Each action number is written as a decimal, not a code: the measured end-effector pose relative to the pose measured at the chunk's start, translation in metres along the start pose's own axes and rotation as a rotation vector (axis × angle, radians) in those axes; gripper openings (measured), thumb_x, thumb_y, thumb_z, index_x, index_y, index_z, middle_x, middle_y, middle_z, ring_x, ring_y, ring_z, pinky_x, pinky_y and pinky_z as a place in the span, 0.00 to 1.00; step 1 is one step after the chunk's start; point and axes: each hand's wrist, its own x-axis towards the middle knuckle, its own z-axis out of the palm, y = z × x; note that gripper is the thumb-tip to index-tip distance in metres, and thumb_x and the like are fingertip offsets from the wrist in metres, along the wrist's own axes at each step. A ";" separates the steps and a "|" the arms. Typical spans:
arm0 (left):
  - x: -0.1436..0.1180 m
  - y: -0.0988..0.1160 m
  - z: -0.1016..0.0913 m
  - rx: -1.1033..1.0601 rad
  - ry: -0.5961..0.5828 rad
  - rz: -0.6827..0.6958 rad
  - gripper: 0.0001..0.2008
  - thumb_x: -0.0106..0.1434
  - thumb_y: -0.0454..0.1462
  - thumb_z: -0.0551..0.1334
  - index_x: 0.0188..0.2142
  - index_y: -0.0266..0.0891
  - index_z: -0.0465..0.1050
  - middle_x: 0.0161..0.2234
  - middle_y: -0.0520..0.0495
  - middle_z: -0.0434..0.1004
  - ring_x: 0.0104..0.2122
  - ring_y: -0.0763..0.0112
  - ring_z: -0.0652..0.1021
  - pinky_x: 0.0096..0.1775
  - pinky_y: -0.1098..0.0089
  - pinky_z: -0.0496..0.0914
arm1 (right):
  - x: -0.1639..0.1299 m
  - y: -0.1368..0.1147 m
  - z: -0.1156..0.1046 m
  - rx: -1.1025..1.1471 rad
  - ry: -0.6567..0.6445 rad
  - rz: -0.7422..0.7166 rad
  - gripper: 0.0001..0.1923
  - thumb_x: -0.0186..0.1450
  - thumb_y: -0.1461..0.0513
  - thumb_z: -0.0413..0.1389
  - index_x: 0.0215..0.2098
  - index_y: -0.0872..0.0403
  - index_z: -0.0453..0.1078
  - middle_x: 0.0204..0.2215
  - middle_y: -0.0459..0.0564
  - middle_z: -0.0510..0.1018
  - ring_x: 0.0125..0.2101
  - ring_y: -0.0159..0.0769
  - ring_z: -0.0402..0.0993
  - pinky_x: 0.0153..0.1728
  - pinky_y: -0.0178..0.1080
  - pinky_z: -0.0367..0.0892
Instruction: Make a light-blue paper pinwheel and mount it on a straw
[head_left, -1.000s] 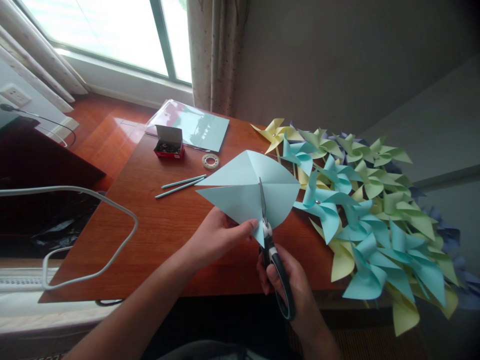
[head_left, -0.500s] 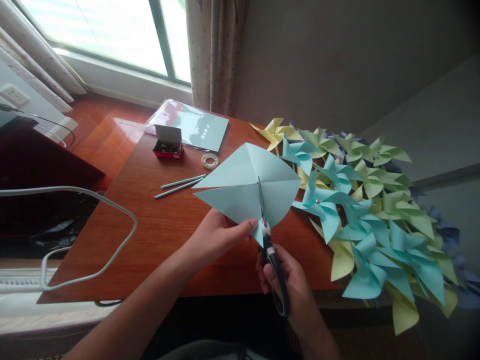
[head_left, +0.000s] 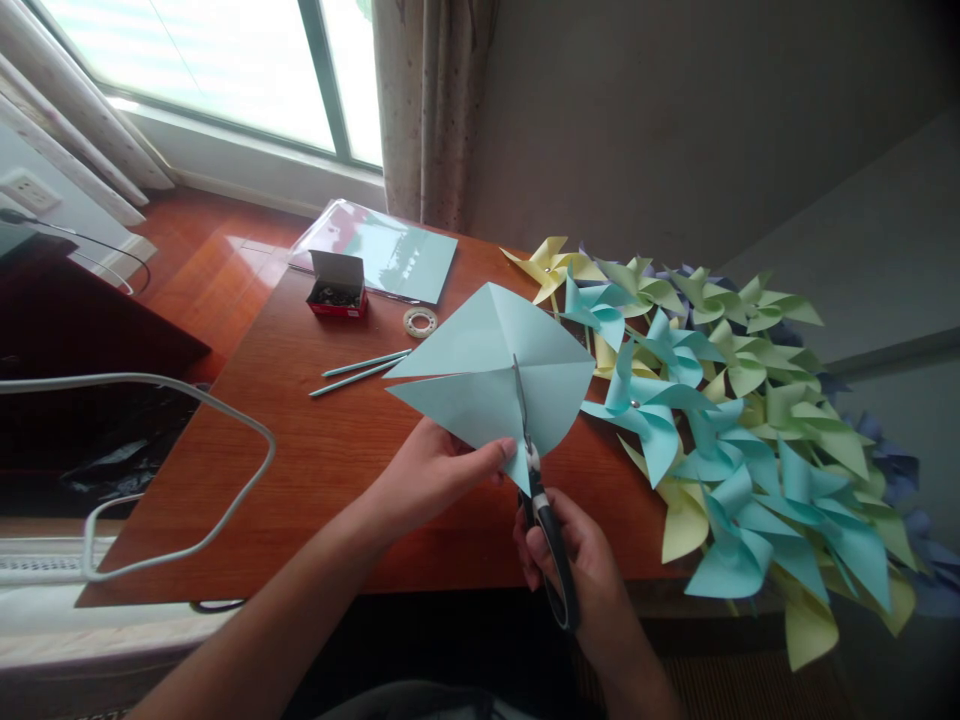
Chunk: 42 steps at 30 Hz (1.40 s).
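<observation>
Two bare hands work over a wooden tabletop [head_left: 315,470] in the head view, the only view given. Left hand [head_left: 435,475] pinches the near corner of a light blue paper square [head_left: 487,375], thumb on top and fingers [head_left: 501,452] closed on the sheet, holding it lifted and slightly bowed above the wood. Right hand [head_left: 577,565] is wrapped shut around the black handles of a pair of scissors [head_left: 536,480], just right of the left fingertips. Their blades run up along a diagonal crease from the held corner toward the sheet's middle, nearly closed on the paper.

Beyond the left fingers, farther from the person, lie two thin blue sticks [head_left: 360,370] side by side, then a roll of clear tape [head_left: 420,321], and past that a small red box [head_left: 337,285] with its lid up, standing just beside a stack of blue sheets in a clear sleeve [head_left: 390,250]. Right of the right hand, a heap of finished paper pinwheels [head_left: 735,440] in blue, green and yellow spreads over the tabletop's edge. Far left of the left hand a white cable [head_left: 187,400] loops across the wood.
</observation>
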 end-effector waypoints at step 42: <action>-0.005 0.011 -0.012 -0.443 0.079 0.033 0.08 0.49 0.38 0.73 0.24 0.35 0.79 0.19 0.48 0.75 0.19 0.71 0.74 0.24 0.73 0.68 | -0.020 -0.019 -0.081 -0.134 0.018 -0.207 0.20 0.64 0.46 0.62 0.43 0.53 0.72 0.32 0.50 0.78 0.23 0.31 0.67 0.25 0.36 0.61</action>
